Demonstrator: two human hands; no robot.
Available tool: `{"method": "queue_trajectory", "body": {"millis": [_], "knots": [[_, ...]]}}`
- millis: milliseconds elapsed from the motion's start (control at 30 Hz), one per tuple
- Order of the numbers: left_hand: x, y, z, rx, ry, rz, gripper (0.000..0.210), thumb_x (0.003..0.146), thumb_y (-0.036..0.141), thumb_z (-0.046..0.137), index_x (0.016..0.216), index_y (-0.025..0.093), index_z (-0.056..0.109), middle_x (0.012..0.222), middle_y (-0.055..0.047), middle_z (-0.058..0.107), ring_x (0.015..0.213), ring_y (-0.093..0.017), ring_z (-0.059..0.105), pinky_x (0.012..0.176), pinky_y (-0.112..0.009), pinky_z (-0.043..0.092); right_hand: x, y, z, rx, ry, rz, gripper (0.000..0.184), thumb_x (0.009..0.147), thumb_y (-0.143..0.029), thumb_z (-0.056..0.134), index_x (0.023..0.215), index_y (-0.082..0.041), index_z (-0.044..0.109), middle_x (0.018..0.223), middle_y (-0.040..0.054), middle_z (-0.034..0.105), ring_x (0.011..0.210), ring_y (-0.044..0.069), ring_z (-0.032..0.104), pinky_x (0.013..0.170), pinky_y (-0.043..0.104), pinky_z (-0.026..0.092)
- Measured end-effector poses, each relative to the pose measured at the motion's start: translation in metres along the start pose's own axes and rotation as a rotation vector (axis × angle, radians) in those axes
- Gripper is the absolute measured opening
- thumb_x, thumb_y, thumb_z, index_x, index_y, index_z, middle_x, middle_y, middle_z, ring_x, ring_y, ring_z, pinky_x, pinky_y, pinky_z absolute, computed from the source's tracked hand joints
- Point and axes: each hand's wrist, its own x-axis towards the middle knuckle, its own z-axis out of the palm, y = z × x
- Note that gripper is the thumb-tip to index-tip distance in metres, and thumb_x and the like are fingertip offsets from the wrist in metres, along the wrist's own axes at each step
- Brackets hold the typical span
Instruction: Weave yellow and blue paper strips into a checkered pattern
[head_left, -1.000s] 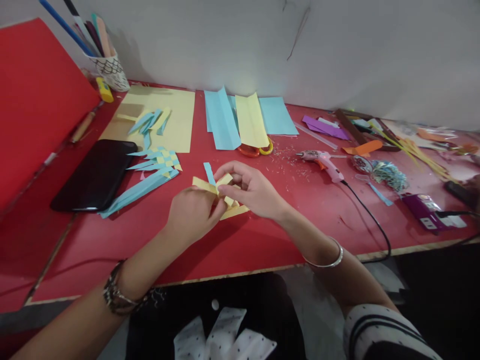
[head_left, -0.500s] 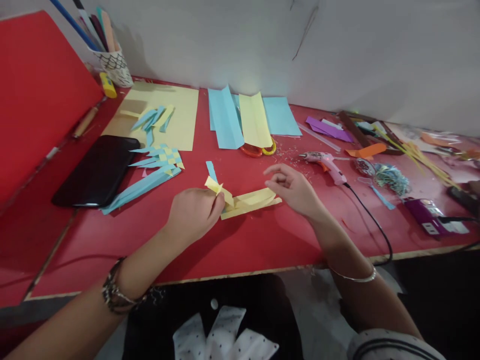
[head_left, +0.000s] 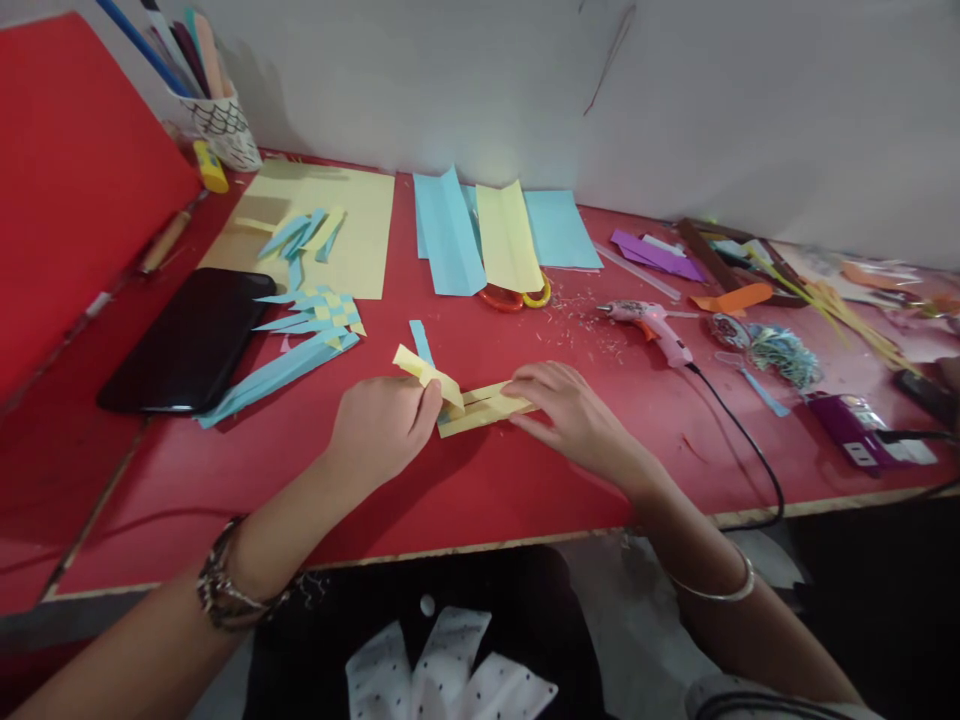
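Yellow paper strips point(head_left: 480, 412) lie side by side on the red table in front of me. My left hand point(head_left: 384, 420) is closed on their left end, where a few yellow ends stick up between thumb and fingers. A blue paper strip point(head_left: 421, 342) pokes out behind that hand. My right hand point(head_left: 559, 410) rests over the right end of the yellow strips, fingers close together and bent down onto them; its fingertips partly hide the ends. A woven blue and yellow piece point(head_left: 328, 315) with long blue tails lies to the left.
A black phone point(head_left: 191, 340) lies at the left. Folded blue and yellow sheets point(head_left: 510, 240) stand behind, over scissors point(head_left: 536, 292). A pink glue gun point(head_left: 651, 325) with its cord is at the right, near a purple power strip point(head_left: 862, 432). A pen cup point(head_left: 225, 130) stands at the back left.
My right hand has moved down and left onto the right end of the yellow strips, which now lie flatter together. My left hand has barely shifted; the yellow ends above it tilt more to the left.
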Motion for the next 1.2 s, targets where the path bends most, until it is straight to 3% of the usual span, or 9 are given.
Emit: {"method": "queue_trajectory", "body": {"millis": [167, 367, 567, 800, 1200], "knots": [[0.0, -0.002, 0.001, -0.037, 0.006, -0.011, 0.049, 0.081, 0.032, 0.018, 0.042, 0.017, 0.044, 0.036, -0.002, 0.034, 0.033, -0.012, 0.029, 0.038, -0.025, 0.018, 0.003, 0.002, 0.0, 0.02, -0.058, 0.058, 0.022, 0.084, -0.029, 0.047, 0.101, -0.018, 0.058, 0.098, 0.0092, 0.058, 0.094, 0.021, 0.052, 0.084, 0.036, 0.035], [0.001, -0.002, 0.0, -0.08, -0.001, -0.035, 0.046, 0.08, 0.032, 0.02, 0.04, 0.018, 0.039, 0.036, -0.001, 0.032, 0.033, -0.011, 0.029, 0.038, -0.024, 0.019, 0.019, 0.005, -0.012, 0.194, -0.117, 0.137, 0.025, 0.083, -0.036, 0.047, 0.099, -0.019, 0.056, 0.099, 0.0062, 0.063, 0.087, 0.019, 0.056, 0.088, 0.039, 0.026], [0.0, -0.002, 0.001, -0.124, 0.019, -0.056, 0.043, 0.078, 0.032, 0.021, 0.039, 0.02, 0.033, 0.035, 0.0, 0.028, 0.032, -0.011, 0.027, 0.039, -0.025, 0.018, 0.033, 0.01, -0.006, 0.258, -0.166, 0.051, 0.022, 0.08, -0.037, 0.052, 0.088, -0.018, 0.057, 0.089, 0.0029, 0.064, 0.081, 0.017, 0.055, 0.085, 0.037, 0.025], [0.0, -0.004, 0.001, -0.245, 0.025, -0.082, 0.038, 0.078, 0.033, 0.022, 0.043, 0.021, 0.018, 0.035, 0.001, 0.027, 0.032, -0.01, 0.029, 0.04, -0.025, 0.019, 0.031, 0.012, 0.009, 0.24, -0.122, 0.031, 0.016, 0.08, -0.03, 0.051, 0.087, -0.017, 0.056, 0.087, 0.0039, 0.06, 0.08, 0.016, 0.054, 0.078, 0.031, 0.03], [0.001, -0.004, 0.003, -0.258, 0.029, -0.12, 0.038, 0.078, 0.035, 0.022, 0.043, 0.021, 0.02, 0.036, 0.001, 0.028, 0.033, -0.01, 0.031, 0.04, -0.025, 0.02, 0.03, 0.011, 0.003, 0.239, -0.177, 0.062, 0.015, 0.081, -0.031, 0.051, 0.088, -0.019, 0.056, 0.09, 0.0032, 0.06, 0.084, 0.017, 0.054, 0.083, 0.034, 0.026]]}}
